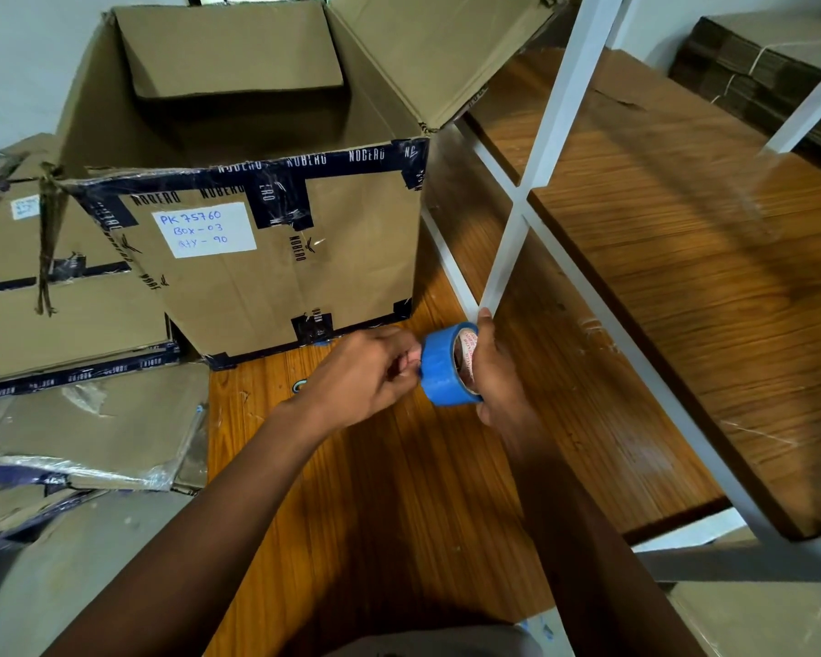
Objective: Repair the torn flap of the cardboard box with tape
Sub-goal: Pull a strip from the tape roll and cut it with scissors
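A large open cardboard box (276, 258) stands on the wooden table, its near rim bound in dark printed tape and a white handwritten label on its front. One flap (442, 45) stands up at the far right; another is folded down inside at the back. The near left corner (53, 182) looks torn and ragged. In front of the box my right hand (494, 372) grips a roll of blue tape (446, 365). My left hand (366, 372) pinches at the roll's left side with curled fingertips.
Flattened cardboard boxes (81, 419) lie stacked at the left of the wooden table (375, 490). A white metal shelf frame (532, 182) with wooden shelves stands at the right. A tied bundle of flat cartons (768, 73) sits on the upper right shelf.
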Motion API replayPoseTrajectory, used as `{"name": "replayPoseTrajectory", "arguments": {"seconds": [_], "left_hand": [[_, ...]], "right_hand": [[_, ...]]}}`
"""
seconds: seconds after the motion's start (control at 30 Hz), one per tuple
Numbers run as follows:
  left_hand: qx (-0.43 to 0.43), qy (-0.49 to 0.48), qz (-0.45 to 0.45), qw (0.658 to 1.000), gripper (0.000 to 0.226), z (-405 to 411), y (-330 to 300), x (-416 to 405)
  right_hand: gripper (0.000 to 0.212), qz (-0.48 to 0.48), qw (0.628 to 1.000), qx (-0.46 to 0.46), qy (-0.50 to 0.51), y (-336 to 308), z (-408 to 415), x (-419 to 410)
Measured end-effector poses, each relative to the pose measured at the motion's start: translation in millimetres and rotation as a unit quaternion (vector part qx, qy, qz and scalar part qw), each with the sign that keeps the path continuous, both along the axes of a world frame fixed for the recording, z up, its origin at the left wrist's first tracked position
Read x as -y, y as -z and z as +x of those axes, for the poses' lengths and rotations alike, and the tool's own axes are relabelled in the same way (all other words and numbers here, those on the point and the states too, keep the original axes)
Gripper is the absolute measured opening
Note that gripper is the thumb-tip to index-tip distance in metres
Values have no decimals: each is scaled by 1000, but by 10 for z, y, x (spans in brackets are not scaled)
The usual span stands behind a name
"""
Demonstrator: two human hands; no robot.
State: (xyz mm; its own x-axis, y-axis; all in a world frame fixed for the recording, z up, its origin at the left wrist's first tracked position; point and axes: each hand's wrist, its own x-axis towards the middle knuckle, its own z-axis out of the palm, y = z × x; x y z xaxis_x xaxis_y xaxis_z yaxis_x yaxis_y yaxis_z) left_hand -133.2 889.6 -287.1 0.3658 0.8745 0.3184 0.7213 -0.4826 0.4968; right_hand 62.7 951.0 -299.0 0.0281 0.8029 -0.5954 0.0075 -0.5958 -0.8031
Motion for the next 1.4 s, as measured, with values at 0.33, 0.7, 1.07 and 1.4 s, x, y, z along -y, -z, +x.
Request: {"name": "replayPoseTrajectory", "arguments": {"seconds": [0.33,0.7,1.07,1.4], "left_hand": [[167,-55,-153,972,21,164,161,109],[241,-88,-151,955,11,50,273,127],[244,-135,-107,954,19,154,255,203],[260,-143,-127,947,19,130,233,175]], "right_hand": [[63,-26,999,12,-24,-17,-60,55],[55,-13,1000,3,-25,-91,-70,83],[70,-16,1000,10,-1,-57,-76,70],[75,-3,1000,24,-14,-50,-85,61]]}}
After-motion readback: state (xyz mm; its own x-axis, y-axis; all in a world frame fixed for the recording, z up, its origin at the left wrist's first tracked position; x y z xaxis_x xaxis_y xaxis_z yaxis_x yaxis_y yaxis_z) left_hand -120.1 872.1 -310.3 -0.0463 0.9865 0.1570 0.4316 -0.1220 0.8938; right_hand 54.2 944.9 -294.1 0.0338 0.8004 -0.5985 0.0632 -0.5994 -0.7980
